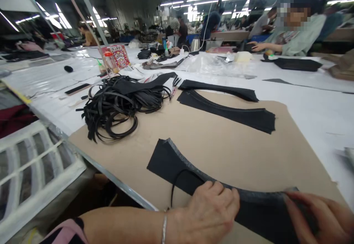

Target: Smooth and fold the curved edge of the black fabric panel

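A curved black fabric piece with a grey band along its upper edge lies across the front of the beige board. My left hand is closed, pressing at the middle of that edge. From beneath its fingers a thin black strip loops out to the left; the fingertips are hidden. At the piece's right end, my right hand has its thumb and fingers closed on the upper edge. That hand is partly blurred.
A tangled heap of black strips lies on the beige board at the left. Similar black pieces rest at the back. A red packet and a plastic bag stand farther off. A co-worker sits across the table.
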The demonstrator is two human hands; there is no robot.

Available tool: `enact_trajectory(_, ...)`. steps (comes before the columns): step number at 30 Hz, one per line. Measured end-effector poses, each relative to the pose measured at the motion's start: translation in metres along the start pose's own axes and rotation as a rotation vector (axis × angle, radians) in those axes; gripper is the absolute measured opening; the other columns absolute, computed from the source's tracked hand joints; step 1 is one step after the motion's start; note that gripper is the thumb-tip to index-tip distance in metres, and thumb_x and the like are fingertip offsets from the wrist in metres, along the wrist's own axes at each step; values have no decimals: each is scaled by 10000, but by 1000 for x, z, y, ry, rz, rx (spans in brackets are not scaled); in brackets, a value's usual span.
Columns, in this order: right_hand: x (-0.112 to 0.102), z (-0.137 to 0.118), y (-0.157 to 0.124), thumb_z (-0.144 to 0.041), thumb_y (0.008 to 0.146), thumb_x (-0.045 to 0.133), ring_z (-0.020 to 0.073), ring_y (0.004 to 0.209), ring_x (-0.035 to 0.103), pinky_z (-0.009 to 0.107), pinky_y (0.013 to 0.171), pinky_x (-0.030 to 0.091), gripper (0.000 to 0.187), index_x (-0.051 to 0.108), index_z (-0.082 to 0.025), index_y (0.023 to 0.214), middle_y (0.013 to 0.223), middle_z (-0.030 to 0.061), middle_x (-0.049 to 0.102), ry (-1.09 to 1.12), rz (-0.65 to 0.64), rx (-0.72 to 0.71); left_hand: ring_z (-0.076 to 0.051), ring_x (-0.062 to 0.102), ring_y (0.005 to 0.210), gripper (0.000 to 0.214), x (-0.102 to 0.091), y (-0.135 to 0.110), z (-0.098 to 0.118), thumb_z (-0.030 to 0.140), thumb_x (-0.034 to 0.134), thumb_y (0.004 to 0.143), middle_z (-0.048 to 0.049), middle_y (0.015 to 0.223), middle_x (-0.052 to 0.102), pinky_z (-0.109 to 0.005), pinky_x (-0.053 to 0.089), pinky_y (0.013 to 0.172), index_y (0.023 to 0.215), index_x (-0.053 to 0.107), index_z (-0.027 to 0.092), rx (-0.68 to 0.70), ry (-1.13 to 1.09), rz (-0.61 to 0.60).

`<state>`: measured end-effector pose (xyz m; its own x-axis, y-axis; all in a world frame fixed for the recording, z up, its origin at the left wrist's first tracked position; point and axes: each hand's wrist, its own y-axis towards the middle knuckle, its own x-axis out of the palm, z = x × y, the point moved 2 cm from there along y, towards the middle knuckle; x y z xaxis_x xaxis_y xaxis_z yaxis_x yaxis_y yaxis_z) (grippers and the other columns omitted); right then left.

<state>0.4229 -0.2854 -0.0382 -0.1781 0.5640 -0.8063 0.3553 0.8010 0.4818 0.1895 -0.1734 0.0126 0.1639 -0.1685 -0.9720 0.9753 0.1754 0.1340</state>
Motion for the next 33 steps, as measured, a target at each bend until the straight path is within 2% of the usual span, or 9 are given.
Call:
enact_trajectory(2,-1,-41,9,-458,925,420,237,859,597,391,800,488,244,549,-260,987,964,77,589,99,-99,-101,-188,499,896,302,-6,-7,-7,140,511,848,-58,1016,561,-295,416,803,1150,518,131,-111,-127,46)
enact_trajectory(5,9,-100,18,-288,963,405,167,870,620,253,727,524,163,530,-275,1067,993,56,596,300,-278,-204,-185,488,966,198,-17,-26,-28,120,481,884,-27,1068,545,-320,405,877,1048,538,216,-429,-200,163)
enact_trajectory(8,27,-130,19,-199,972,370,142,900,621,229,775,524,218,526,-270,1105,1015,48,594,380,-395,-254,-206,476,982,153,-22,-44,-53,135,542,853,-33,1026,537,-358,414,883,989,545,205,-682,-176,146)
enact_trajectory(13,43,-131,9,-169,962,378,164,966,610,273,846,526,274,541,-242,1170,1053,68,601,327,-381,-282,-179,496,884,170,-22,-53,-73,27,490,771,-9,878,530,-298,420,777,782,497,196,-704,-211,102)
enact_trajectory(17,43,-130,8,-149,945,381,168,947,619,268,828,540,335,543,-223,1229,1038,75,616,295,-374,-298,-156,525,778,238,-26,-49,-79,-16,445,707,14,797,539,-273,395,705,799,464,203,-736,-343,114)
enact_trajectory(19,42,-132,10,-146,939,380,169,930,624,267,813,547,345,566,-233,1216,1029,74,620,291,-379,-313,-139,539,710,222,-29,-47,-85,29,470,738,35,756,553,-254,388,663,873,474,205,-747,-507,94)
enact_trajectory(23,43,-132,12,-134,931,375,172,921,621,272,804,550,351,591,-241,1186,1024,78,617,276,-374,-335,-134,538,657,171,-30,-44,-104,290,552,823,56,670,547,-234,385,616,966,540,197,-752,-754,96)
enact_trajectory(27,46,-130,10,-105,909,374,177,886,611,281,777,551,400,571,-237,1231,1001,83,609,261,-375,-355,-133,562,688,107,-27,-41,-118,218,571,743,26,717,612,-219,391,620,822,632,179,-748,-703,44)
enact_trajectory(33,49,-130,9,-66,872,368,181,826,595,298,735,551,449,577,-228,1235,946,83,595,245,-349,-394,-151,603,740,162,-34,-33,-117,103,545,684,29,721,671,-249,396,730,742,660,201,-690,-488,-1)
